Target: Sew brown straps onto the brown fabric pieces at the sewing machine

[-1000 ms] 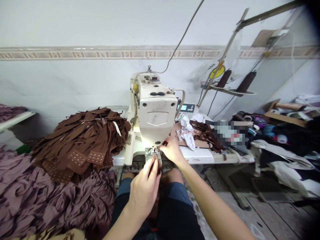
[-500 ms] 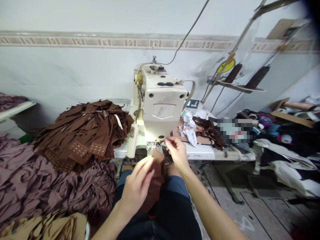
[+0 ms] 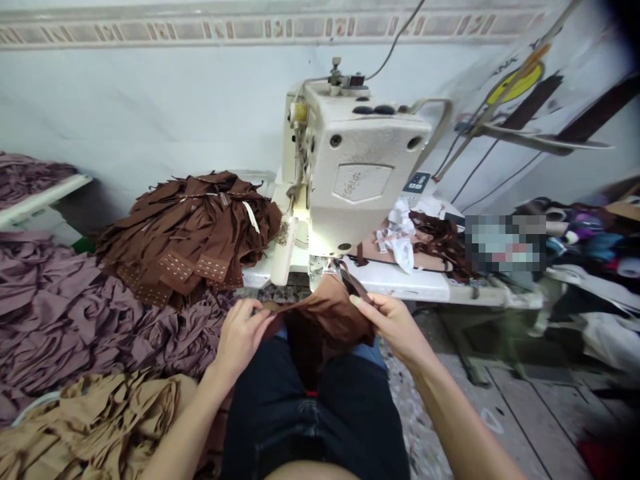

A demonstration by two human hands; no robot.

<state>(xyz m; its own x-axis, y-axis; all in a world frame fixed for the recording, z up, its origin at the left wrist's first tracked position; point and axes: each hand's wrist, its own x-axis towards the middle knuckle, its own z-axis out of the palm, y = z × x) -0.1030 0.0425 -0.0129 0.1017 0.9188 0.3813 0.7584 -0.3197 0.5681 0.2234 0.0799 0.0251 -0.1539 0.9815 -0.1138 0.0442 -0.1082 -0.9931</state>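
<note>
A brown fabric piece (image 3: 327,303) stretches from below the needle area of a cream sewing machine (image 3: 367,160) towards my lap. My left hand (image 3: 245,330) pinches its left edge between thumb and fingers. On the other side, my right hand (image 3: 393,323) grips a dark brown strap or band (image 3: 356,283) joined to the cloth, close to the machine's foot. The cloth's upper end is at the lit presser foot (image 3: 323,265), where the needle itself is too small to make out.
Left of the machine, a heap of brown garment pieces with hook-and-eye rows (image 3: 195,233) lies on the white table (image 3: 415,283). Mauve cloth (image 3: 165,347) and tan cloth (image 3: 105,427) are piled lower left. White straps (image 3: 400,233) lie right; a thread stand (image 3: 545,140) rises behind.
My left hand has moved left and my right hand slightly right, spreading the brown fabric wide between them. The dark strap now shows in my right hand. The view has tilted downward.
</note>
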